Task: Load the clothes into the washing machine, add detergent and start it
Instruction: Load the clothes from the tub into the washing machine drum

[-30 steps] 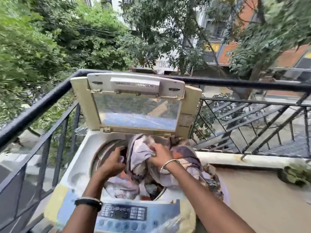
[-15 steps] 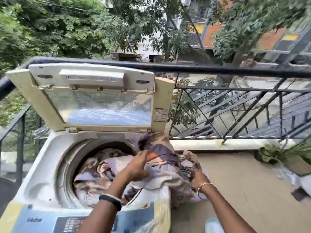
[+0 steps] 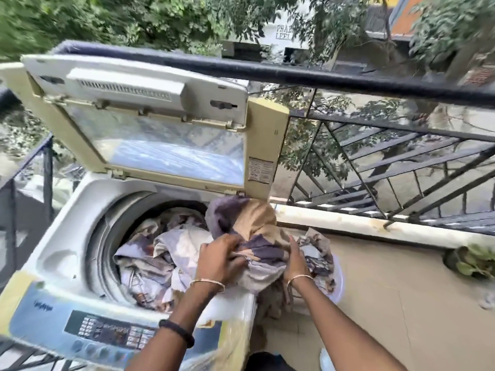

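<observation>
Well, cloth point(image 3: 254, 228): I see it bunched over the right rim of the washing machine point(image 3: 67, 236), long axis running left into the drum point(image 3: 107, 250) and right over the edge.
Hidden: its hanging end, behind the forearms; edges blurred.
Hands: left hand point(image 3: 222, 259) grips its near-left fold; right hand point(image 3: 296, 263) lies flat on its right side, fingers straight.

I read the washing machine point(image 3: 69, 236) body as white and its lid point(image 3: 265, 124) frame as yellowed cream. The control panel point(image 3: 40, 317) is blue around a dark centre. The clothes point(image 3: 251, 223) carry irregular patches of purple, lavender, tan and white. I log the railing point(image 3: 321, 76) as black, the floor point(image 3: 401, 290) as tan and the wristband point(image 3: 178, 332) as black.
</observation>
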